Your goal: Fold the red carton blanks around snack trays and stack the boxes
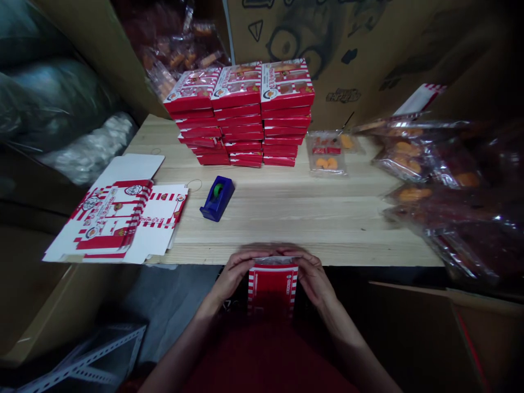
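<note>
Both my hands grip a red and white striped carton (272,285) just below the near edge of the wooden table (311,213). My left hand (235,270) clasps its left side, fingers curled over the top end. My right hand (313,273) clasps its right side the same way. The carton stands on end against my lap, its top end blurred by motion. A blue tape dispenser (217,197) sits on the table ahead of my left hand.
Three stacks of filled red boxes (243,112) stand at the back. Flat unfolded cartons (118,215) lie at the left edge. A clear tray of orange snacks (327,155) and several bagged trays (434,180) fill the right side. Brown cardboard boxes surround the table.
</note>
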`<act>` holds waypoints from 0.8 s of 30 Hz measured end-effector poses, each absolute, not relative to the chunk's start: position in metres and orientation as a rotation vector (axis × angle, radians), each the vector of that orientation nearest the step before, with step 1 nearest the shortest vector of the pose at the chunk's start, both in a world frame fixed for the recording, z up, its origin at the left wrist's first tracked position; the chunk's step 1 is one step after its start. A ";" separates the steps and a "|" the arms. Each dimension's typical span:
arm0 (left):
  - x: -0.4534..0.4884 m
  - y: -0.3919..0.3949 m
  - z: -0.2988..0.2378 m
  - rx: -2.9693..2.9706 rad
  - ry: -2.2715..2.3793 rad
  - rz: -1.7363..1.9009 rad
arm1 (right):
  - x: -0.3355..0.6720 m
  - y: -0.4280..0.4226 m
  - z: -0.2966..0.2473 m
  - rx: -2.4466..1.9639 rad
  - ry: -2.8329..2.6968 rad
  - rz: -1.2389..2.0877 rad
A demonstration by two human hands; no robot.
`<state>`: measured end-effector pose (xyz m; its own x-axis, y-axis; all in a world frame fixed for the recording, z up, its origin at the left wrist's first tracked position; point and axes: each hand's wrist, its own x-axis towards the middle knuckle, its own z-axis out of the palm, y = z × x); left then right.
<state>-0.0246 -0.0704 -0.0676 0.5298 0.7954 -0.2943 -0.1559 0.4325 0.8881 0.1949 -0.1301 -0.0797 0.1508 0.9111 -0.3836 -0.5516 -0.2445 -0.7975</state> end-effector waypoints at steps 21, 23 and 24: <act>-0.040 -0.060 -0.081 1.545 0.918 0.707 | 0.212 -0.134 -0.095 -1.186 -1.150 1.263; -0.042 -0.058 -0.073 1.599 0.882 0.629 | 0.221 -0.137 -0.089 -1.189 -1.197 1.323; -0.043 -0.057 -0.069 1.611 0.866 0.584 | 0.224 -0.138 -0.085 -1.165 -1.188 1.374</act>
